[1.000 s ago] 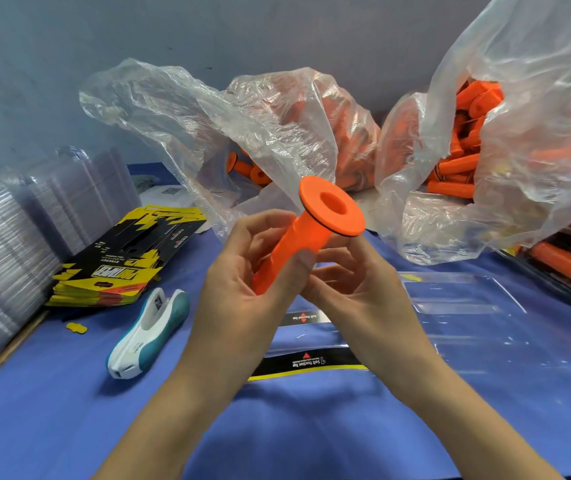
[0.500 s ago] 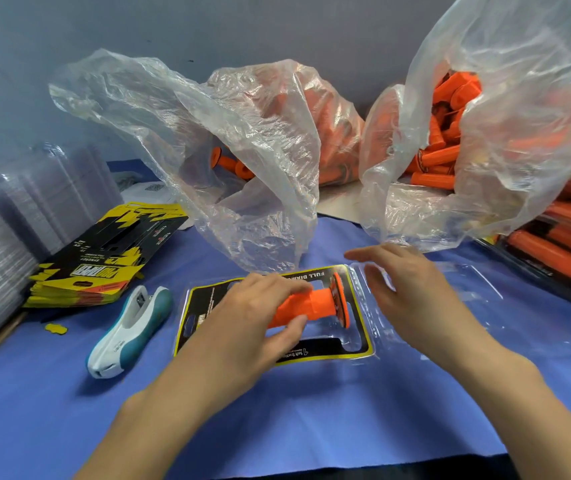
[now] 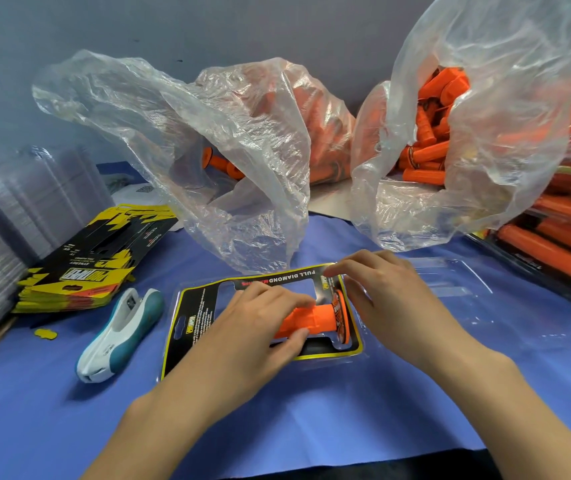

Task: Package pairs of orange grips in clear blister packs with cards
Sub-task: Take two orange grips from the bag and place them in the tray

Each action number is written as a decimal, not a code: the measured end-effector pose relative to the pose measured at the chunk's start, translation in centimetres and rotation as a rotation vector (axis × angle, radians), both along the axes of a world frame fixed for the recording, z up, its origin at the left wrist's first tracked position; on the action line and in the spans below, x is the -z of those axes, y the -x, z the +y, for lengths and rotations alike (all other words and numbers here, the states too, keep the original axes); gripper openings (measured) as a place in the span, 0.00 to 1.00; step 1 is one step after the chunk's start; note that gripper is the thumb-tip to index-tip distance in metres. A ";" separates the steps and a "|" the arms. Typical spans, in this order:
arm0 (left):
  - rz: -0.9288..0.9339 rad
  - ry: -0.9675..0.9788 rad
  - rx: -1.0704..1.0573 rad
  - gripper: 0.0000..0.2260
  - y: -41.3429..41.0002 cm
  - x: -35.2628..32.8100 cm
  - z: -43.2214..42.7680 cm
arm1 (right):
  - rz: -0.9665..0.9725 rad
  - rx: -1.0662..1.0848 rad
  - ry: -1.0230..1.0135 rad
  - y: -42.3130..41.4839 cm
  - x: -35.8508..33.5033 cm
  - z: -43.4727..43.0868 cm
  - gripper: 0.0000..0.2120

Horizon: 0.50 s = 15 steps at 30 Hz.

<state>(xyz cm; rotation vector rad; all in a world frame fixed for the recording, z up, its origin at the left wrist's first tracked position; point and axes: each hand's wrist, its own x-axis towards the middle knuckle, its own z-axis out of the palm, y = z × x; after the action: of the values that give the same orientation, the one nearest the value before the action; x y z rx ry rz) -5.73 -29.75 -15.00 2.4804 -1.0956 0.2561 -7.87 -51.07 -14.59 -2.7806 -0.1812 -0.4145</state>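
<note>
So the left-hand grip [image 3: 256, 327] was wrapped around the orange sleeve [image 3: 312, 318], thumb under and fingers over, holding it down in the blister pack [image 3: 363, 355] that lay flat on the blue desk [image 3: 312, 417]. The sleeve's flange pointed toward the right-hand grip [image 3: 391, 299], which was narrow and looked to be pinching the pack's far right corner, right at the edge of the black-and-yellow card [image 3: 201, 306]. The biggest risk, judging from this, was the flange sitting on the rim of the card's cutout instead of dropping into its pocket. Push harder then and the card would buckle or slide, and the clear lid [image 3: 450, 282] lying open to the right wouldn't snap shut. Only one sleeve showed in the pack, so closing early would mean a short pair. The floppy plastic bag [image 3: 242, 188] also hung just beside the pack's far edge and could easily get trapped under the lid. The stapler [image 3: 121, 336] sat near on the left, where a stray elbow might knock it.
</note>
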 end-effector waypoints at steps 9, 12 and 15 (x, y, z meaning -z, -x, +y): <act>-0.009 -0.047 0.012 0.14 -0.1 0.5 -0.1 | 0.012 -0.057 0.029 0.1 0.3 0.2 0.14; -0.012 -0.063 0.020 0.15 -0.2 0.7 -0.1 | 0.013 -0.069 0.037 0.1 0.5 0.2 0.13; -0.011 -0.070 0.023 0.14 -0.3 0.9 0.0 | 0.014 -0.071 0.034 0.0 0.6 0.2 0.13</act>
<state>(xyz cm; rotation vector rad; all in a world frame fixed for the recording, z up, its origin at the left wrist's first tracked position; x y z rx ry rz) -5.43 -29.77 -15.90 2.5290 -1.1563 0.2288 -7.86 -50.91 -15.17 -2.8001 -0.2857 -0.3781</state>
